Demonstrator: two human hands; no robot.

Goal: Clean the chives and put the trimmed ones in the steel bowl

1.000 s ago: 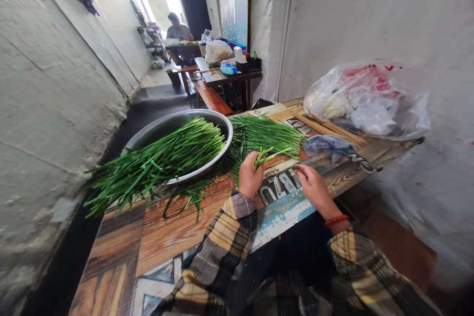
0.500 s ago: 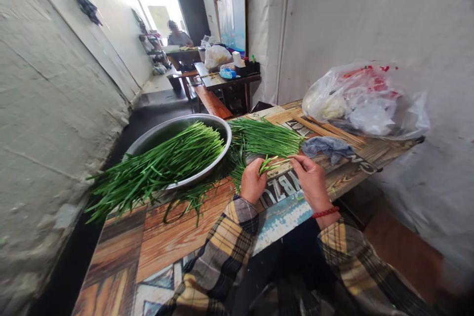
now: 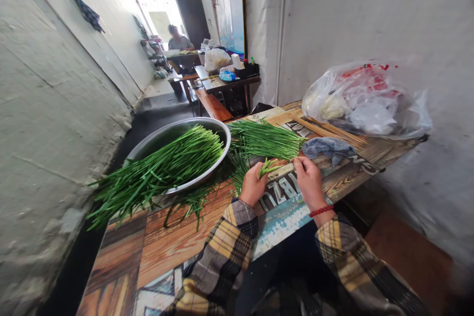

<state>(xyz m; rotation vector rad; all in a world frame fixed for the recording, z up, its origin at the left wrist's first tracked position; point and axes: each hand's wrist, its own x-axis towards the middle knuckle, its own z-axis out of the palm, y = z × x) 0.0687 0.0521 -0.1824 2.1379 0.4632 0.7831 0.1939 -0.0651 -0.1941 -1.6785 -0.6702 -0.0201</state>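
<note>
My left hand [image 3: 254,183] is closed around a small bunch of garlic chives [image 3: 267,168], whose pale ends point right. A short way to the right, my right hand [image 3: 309,180] has its thumb and fingers pinched together; what is between them is too small to make out. Just beyond both hands lies a pile of green chives [image 3: 272,139] on the table. At the left stands a metal basin [image 3: 221,162], with a large heap of chives [image 3: 174,160] in it hanging over the near rim.
Loose leaves [image 3: 192,202] lie before the basin on the wood-patterned table [image 3: 174,242]. A grey cloth [image 3: 329,148], wooden sticks [image 3: 329,128] and a plastic bag [image 3: 365,101] are at the right. Far back, a person [image 3: 179,40] sits at another table.
My right hand has moved slightly left and down, with its fingers more closed. The left hand still holds its chives. The view has shifted a little.
</note>
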